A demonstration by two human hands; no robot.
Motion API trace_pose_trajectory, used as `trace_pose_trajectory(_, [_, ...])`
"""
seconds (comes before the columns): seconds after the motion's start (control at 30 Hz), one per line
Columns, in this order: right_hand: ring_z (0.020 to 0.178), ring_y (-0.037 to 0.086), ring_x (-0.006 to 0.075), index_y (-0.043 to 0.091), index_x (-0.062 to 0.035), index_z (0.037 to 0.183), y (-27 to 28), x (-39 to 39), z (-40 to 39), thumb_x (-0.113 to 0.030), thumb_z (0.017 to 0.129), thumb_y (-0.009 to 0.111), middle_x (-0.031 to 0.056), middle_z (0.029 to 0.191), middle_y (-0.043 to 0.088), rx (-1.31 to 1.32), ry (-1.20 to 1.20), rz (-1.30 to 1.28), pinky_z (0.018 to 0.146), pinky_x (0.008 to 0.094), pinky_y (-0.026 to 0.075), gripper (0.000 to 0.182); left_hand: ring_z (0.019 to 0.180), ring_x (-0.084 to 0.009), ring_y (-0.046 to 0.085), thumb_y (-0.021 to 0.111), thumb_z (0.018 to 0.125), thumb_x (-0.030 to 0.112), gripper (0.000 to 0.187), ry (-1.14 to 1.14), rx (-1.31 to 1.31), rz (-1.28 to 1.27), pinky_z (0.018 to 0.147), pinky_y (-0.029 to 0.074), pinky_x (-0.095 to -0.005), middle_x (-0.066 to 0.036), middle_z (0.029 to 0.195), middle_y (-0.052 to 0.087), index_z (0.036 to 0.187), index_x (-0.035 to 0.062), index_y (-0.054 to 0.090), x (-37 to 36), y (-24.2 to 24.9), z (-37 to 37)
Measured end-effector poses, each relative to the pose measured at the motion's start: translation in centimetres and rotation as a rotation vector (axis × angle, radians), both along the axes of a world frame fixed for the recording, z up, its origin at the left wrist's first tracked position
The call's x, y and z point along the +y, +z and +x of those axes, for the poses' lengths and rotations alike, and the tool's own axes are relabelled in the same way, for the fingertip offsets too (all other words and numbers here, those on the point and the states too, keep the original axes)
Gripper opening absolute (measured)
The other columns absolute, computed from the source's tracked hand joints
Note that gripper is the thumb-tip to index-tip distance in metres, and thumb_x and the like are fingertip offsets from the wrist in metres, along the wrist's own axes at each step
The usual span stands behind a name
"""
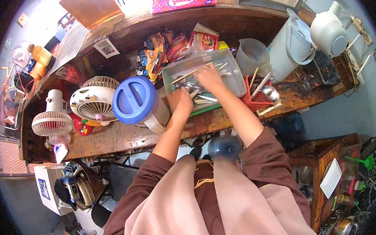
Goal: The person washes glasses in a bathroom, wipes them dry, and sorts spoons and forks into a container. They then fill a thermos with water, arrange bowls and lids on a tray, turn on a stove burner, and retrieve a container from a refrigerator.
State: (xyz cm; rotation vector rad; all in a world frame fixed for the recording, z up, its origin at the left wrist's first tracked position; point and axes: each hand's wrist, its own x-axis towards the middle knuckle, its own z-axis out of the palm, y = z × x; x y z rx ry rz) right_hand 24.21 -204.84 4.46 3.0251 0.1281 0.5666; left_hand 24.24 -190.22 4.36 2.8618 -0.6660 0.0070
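A clear plastic box (pixel 240 80) on the wooden counter holds a jumble of metal spoons, forks and thin sticks that look like chopsticks (pixel 187 76). Both my hands reach into it. At the left front corner, my left hand (pixel 181 100) has its fingers curled down among the cutlery; whatever they grip is hidden. My right hand (pixel 209 78) lies over the middle of the box, its fingers bent together at the chopsticks, which slant across toward the back. More spoons and sticks lie between and under the hands.
Left of the box stand a blue-lidded jug (pixel 136 99) and two fans (pixel 95 100). To its right are a red basket (pixel 256 100) with utensils, a clear pitcher (pixel 253 55) and a tall pale container (pixel 288 51). Sachets (pixel 154 52) lie behind it.
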Motion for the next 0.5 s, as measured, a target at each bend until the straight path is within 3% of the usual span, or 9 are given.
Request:
trace_pose_trajectory(0.1, [0.09, 0.053, 0.0213, 0.059, -0.0116, 0.08, 1.3, -0.8, -0.3, -0.016, 0.075, 0.047, 0.005, 0.085, 0.059, 0.016, -0.049, -0.021, 0.078, 0.041, 0.037, 0.014, 0.083, -0.0288, 0.055, 0.047, 0.075, 0.011, 0.014, -0.041, 0.011, -0.025, 0.072, 0.041, -0.0414, -0.013, 0.088, 0.057, 0.085, 0.0058, 0.056, 0.6, 0.4, -0.2])
trace_pose_trajectory(0.17, [0.092, 0.053, 0.0205, 0.06, -0.0122, 0.086, 3.1, -1.3, -0.9, -0.015, 0.078, 0.044, 0.0049, 0.086, 0.059, 0.082, -0.121, -0.035, 0.079, 0.0412, 0.037, 0.018, 0.083, -0.0324, 0.053, 0.05, 0.074, 0.007, 0.013, -0.056, 0.01, -0.3, 0.072, 0.041, -0.0427, -0.014, 0.089, 0.055, 0.086, 0.0056, 0.053, 0.9, 1.6, -0.5])
trace_pose_trajectory(0.23, [0.09, 0.053, 0.0209, 0.058, -0.0132, 0.088, 4.9, -2.0, -2.1, -0.015, 0.078, 0.043, 0.0062, 0.085, 0.059, -0.121, -0.235, 0.06, 0.078, 0.0391, 0.038, 0.018, 0.083, -0.0341, 0.052, 0.053, 0.072, 0.003, 0.013, -0.066, 0.041, -0.495, 0.072, 0.042, -0.043, -0.014, 0.089, 0.053, 0.085, 0.0052, 0.052, 0.8, 3.8, -0.6])
trace_pose_trajectory(0.3, [0.085, 0.055, 0.025, 0.055, -0.0097, 0.089, 7.2, -2.4, -4.2, -0.012, 0.077, 0.049, 0.0081, 0.085, 0.059, -0.055, -0.256, 0.218, 0.074, 0.0369, 0.041, 0.014, 0.082, -0.0338, 0.05, 0.056, 0.071, 0.002, 0.017, -0.126, -0.023, -0.758, 0.07, 0.042, -0.0427, -0.014, 0.087, 0.051, 0.087, 0.0038, 0.051, 0.1, 5.9, -0.3])
trace_pose_trajectory(0.33, [0.082, 0.056, 0.027, 0.054, -0.0078, 0.09, 7.9, -2.1, -5.5, -0.01, 0.076, 0.053, 0.0092, 0.085, 0.059, -0.18, -0.245, 0.556, 0.071, 0.0362, 0.043, 0.014, 0.08, -0.0262, 0.054, 0.053, 0.078, 0.002, 0.012, -0.189, -0.137, -0.842, 0.071, 0.044, -0.0359, -0.012, 0.086, 0.055, 0.089, 0.002, 0.049, -0.3, 6.9, -0.3])
trace_pose_trajectory(0.37, [0.078, 0.057, 0.029, 0.052, -0.0059, 0.09, 8.4, -1.9, -6.8, -0.008, 0.074, 0.057, 0.0103, 0.085, 0.059, -0.307, -0.226, 0.892, 0.069, 0.0355, 0.044, 0.017, 0.08, -0.0262, 0.054, 0.053, 0.078, 0.002, 0.012, -0.196, -0.136, -0.851, 0.071, 0.044, -0.0359, -0.012, 0.086, 0.055, 0.089, 0.002, 0.049, -1.0, 7.3, -0.2])
trace_pose_trajectory(0.43, [0.074, 0.058, 0.0209, 0.049, -0.0027, 0.102, 9.2, -1.3, -9.9, -0.005, 0.075, 0.059, 0.009, 0.086, 0.06, -0.526, -0.248, 1.121, 0.065, 0.0295, 0.046, 0.029, 0.083, -0.0148, 0.053, 0.046, 0.085, 0.006, 0.006, -0.246, 0.262, -1.485, 0.075, 0.042, -0.0267, -0.007, 0.088, 0.057, 0.09, 0.0027, 0.046, -2.2, 8.3, -0.3])
trace_pose_trajectory(0.47, [0.075, 0.057, 0.0165, 0.049, -0.0025, 0.107, 9.6, -1.2, -11.6, -0.004, 0.077, 0.057, 0.0085, 0.087, 0.06, -0.641, -0.252, 1.203, 0.065, 0.027, 0.045, 0.031, 0.086, -0.0107, 0.052, 0.042, 0.089, 0.008, 0.007, -0.294, 0.179, -1.417, 0.077, 0.041, -0.0247, -0.006, 0.091, 0.057, 0.095, 0.0042, 0.042, -2.1, 9.1, -0.5])
trace_pose_trajectory(0.5, [0.076, 0.055, 0.0112, 0.048, -0.0009, 0.111, 9.6, -1.6, -13.3, -0.003, 0.078, 0.055, 0.0073, 0.089, 0.059, -0.726, -0.247, 1.201, 0.066, 0.0242, 0.045, 0.033, 0.087, -0.0143, 0.054, 0.042, 0.089, 0.009, 0.009, -0.304, 0.18, -1.461, 0.077, 0.042, -0.0271, -0.008, 0.092, 0.056, 0.097, 0.0038, 0.041, -2.2, 10.0, -0.8])
